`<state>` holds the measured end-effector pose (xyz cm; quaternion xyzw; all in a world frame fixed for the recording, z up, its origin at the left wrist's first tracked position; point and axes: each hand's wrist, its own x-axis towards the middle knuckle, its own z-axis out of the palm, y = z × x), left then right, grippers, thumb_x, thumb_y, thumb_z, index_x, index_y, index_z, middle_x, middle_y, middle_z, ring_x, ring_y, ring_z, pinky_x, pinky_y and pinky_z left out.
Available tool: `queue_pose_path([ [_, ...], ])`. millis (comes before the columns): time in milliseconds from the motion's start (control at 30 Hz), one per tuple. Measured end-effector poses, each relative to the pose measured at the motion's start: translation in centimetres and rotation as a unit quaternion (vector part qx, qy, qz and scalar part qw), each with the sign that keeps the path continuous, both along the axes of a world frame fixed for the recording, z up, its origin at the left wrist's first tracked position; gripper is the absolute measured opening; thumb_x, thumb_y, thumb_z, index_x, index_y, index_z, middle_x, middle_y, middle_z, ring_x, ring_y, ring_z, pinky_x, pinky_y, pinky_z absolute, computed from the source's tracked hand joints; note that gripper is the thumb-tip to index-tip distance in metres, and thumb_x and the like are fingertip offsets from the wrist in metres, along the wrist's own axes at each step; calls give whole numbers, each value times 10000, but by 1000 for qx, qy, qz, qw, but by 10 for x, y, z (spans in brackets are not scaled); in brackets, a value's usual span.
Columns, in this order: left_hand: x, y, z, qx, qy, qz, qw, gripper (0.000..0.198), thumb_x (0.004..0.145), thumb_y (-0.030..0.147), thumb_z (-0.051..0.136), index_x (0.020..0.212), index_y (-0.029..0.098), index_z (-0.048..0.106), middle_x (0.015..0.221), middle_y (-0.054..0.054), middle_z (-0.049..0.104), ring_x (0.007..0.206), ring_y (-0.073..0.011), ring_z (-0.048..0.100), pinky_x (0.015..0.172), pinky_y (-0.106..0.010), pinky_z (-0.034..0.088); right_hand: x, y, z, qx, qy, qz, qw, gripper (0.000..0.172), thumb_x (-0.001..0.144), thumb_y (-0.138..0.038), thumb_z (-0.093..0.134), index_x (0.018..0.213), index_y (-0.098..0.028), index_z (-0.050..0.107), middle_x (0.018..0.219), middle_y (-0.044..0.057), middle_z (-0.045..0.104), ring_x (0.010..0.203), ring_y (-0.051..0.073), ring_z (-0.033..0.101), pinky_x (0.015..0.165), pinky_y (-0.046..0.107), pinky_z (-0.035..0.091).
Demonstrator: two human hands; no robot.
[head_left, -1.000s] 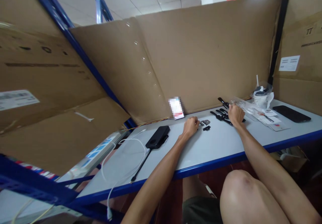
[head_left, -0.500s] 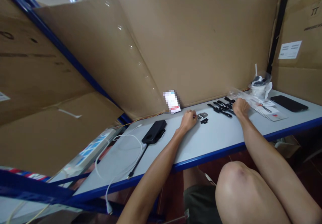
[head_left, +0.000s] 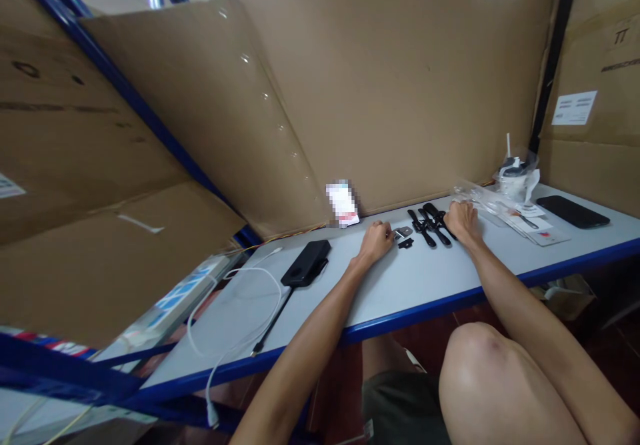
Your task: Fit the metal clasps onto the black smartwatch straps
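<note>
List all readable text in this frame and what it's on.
"TT": on the right box, the only legible mark.
White label on that box: too small to read.
Card against the back cardboard: blurred out.
Left label: too small.

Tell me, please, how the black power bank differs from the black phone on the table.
The power bank looks thick and blocky; the phone is thin and flat. A cable runs from the power bank; none from the phone. The power bank lies left of the left hand, the phone far right. Both are black.
</note>
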<state>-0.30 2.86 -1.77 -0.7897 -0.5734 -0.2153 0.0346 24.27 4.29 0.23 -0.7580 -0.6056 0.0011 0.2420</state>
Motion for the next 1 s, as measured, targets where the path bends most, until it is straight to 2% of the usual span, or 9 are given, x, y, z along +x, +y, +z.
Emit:
queue_pose_path([
  [67, 1, -1, 0, 1, 0, -3, 1000, 182, 893, 233, 507, 848, 160, 667, 915, -105, 642, 906, -215, 568, 786, -309, 421, -12, -10, 6, 13, -18, 30, 999, 364, 953, -235, 426, 1143, -68, 688, 1172, 258, 650, 1152, 314, 598, 944, 388, 430],
  [167, 2, 0, -1, 3, 1, -11, 1000, 172, 881, 196, 501, 861, 162, 669, 918, -104, 647, 912, -216, 573, 800, -312, 428, -35, -26, 11, -35, -60, 142, 987, 422, 964, -406, 447, 1107, -104, 705, 1111, 236, 682, 1094, 318, 636, 919, 394, 441],
  [267, 3, 1, -1, 6, -5, -16, 1000, 186, 875, 164, 483, 864, 161, 668, 913, -102, 646, 913, -211, 577, 812, -312, 433, -54, -37, 9, -69, -109, 204, 971, 363, 907, -348, 541, 1094, -88, 710, 1126, 251, 680, 1094, 337, 638, 905, 414, 450],
  [367, 3, 1, -2, 15, -18, -18, 1000, 186, 873, 158, 475, 865, 164, 662, 912, -98, 644, 911, -210, 578, 806, -312, 436, -59, -37, 7, -96, -92, 194, 972, 319, 873, -256, 538, 1085, -100, 720, 1102, 229, 700, 1066, 315, 658, 858, 381, 479],
  [500, 5, 1, -1, 27, -36, -31, 999, 173, 887, 182, 476, 865, 176, 648, 902, -89, 642, 898, -207, 581, 796, -310, 436, -52, -30, 8, -126, -43, 166, 977, 321, 836, -253, 562, 1077, -120, 728, 1099, 197, 714, 1054, 305, 670, 802, 336, 501],
  [667, 8, -1, 0, 47, -51, -43, 997, 179, 916, 197, 456, 886, 191, 632, 907, -73, 650, 894, -199, 583, 784, -303, 431, -48, -27, 9, -138, -7, 167, 976, 326, 841, -252, 570, 1090, -111, 728, 1079, 198, 723, 1048, 287, 679, 777, 288, 499],
  [833, 11, -6, 4, 72, -33, -55, 995, 215, 978, 291, 413, 958, 194, 604, 891, -71, 658, 878, -204, 584, 781, -315, 421, -60, -34, 4, -85, -43, 176, 980, 337, 932, -283, 484, 1066, -89, 726, 1087, 229, 710, 1060, 278, 672, 859, 298, 474],
  [933, 11, -8, 9, 85, 6, -64, 994, 232, 991, 347, 411, 1003, 189, 581, 898, -82, 659, 890, -218, 581, 787, -325, 415, -74, -41, 2, -33, -32, 200, 979, 363, 978, -308, 417, 1107, -106, 690, 1086, 213, 710, 1039, 277, 676, 856, 308, 468],
  [1000, 9, -9, 12, 97, 34, -48, 994, 248, 999, 356, 392, 990, 186, 573, 920, -95, 657, 908, -228, 579, 788, -330, 409, -82, -45, 0, -9, -18, 214, 977, 361, 993, -314, 391, 1160, -121, 647, 1080, 187, 714, 1026, 266, 677, 844, 303, 465],
])
